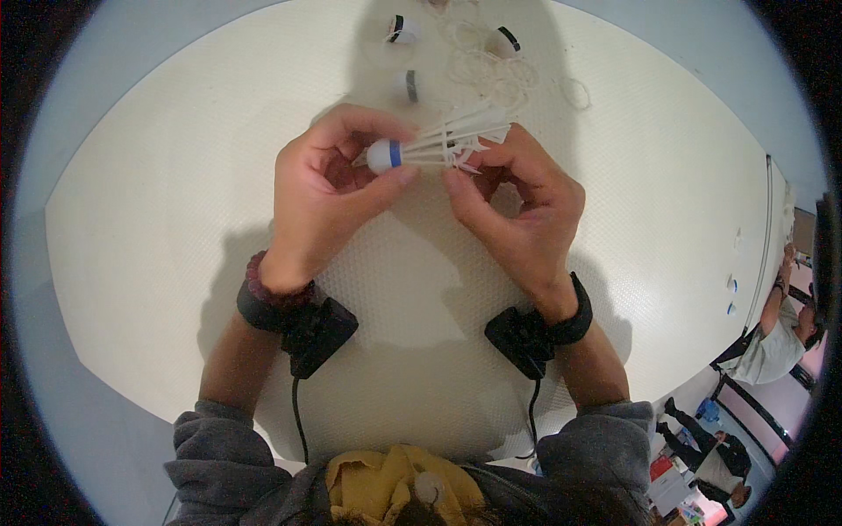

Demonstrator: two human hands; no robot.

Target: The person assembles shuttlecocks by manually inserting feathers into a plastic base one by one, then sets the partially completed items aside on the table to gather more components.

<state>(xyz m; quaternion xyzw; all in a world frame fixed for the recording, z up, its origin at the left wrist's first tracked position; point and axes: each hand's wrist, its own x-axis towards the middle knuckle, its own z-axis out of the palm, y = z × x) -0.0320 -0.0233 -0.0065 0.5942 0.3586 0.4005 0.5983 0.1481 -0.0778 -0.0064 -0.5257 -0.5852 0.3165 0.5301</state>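
Observation:
Between my two hands lies a shuttlecock (430, 147), tipped on its side, with a rounded white base and a blue band facing left. White feather shafts fan out to the right, and the feathers look ragged. My left hand (329, 180) is closed around the base end, thumb below and forefinger above. At the feathered end, my right hand (522, 193) pinches the skirt near a cross thread between thumb and fingers. Part of the feathers is hidden behind the right fingertips.
Past my hands are a tangle of pale string (500, 79) and several small white cylinders with dark bands, one a grey-banded cylinder (406, 86). Small white-and-blue pieces (731, 296) lie near the right edge of the white table (158, 228). Other people are beyond it.

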